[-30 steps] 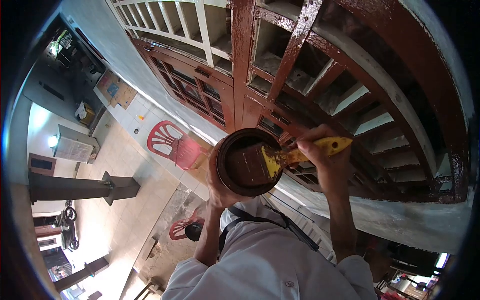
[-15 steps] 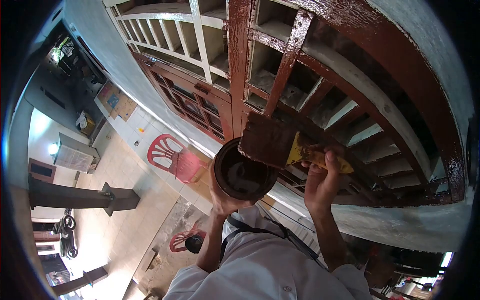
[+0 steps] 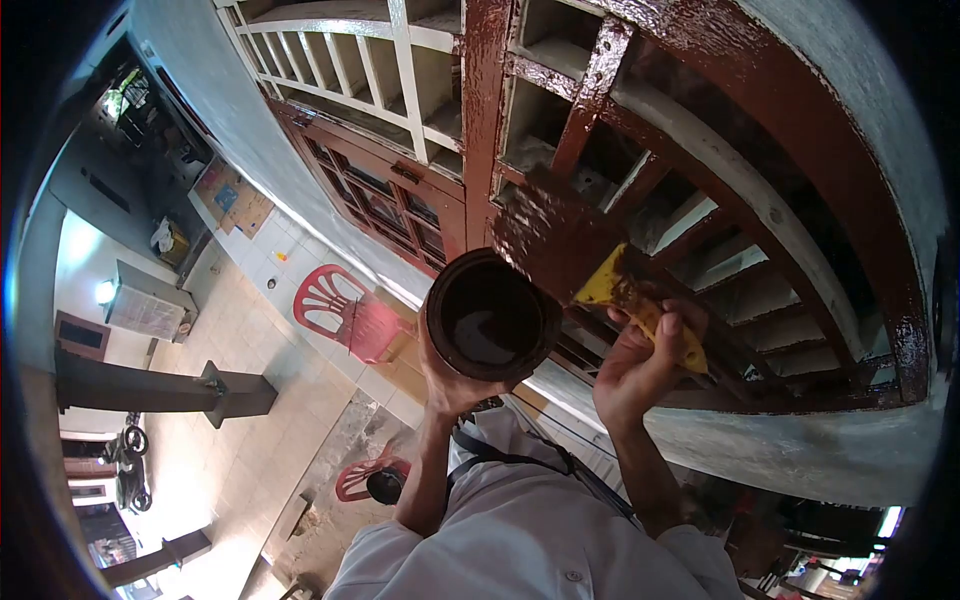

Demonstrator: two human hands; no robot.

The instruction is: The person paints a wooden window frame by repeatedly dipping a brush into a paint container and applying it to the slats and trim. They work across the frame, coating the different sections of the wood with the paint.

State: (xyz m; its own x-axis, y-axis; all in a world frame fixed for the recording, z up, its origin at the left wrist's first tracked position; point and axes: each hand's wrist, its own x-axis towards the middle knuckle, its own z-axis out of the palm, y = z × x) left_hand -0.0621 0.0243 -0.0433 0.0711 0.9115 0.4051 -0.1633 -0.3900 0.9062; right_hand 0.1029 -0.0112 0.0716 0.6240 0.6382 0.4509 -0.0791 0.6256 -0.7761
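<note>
Holding 1 round paint tin (image 3: 490,318), the left hand (image 3: 447,380) is cupped closed round its underside and wall, raised in front of the painted window frame (image 3: 480,120). Contents: dark brown paint, glossy, filling the bottom; inner wall coated the same colour.

Right hand (image 3: 632,368): closed round the yellow handle of 1 wide paintbrush (image 3: 570,245), thumb on top. Bristles loaded brown, lying against a brown glazing bar just above and right of the tin's rim; whether brush and tin touch cannot be told.

Frame: lattice of bars forming open compartments. Right portion painted brown along its curved outer edge and most bars; several inner bars there remain pale. Upper left portion (image 3: 330,50): pale, unpainted bars.

Below, on the tiled floor (image 3: 250,330): 2 red plastic chairs, 1 near the wall (image 3: 345,300), 1 beside the person's left forearm (image 3: 365,478). 1 dark column base (image 3: 150,388) at the left edge. Open floor lies between chairs and column.

Person's white shirt (image 3: 540,540) fills the lower middle.
</note>
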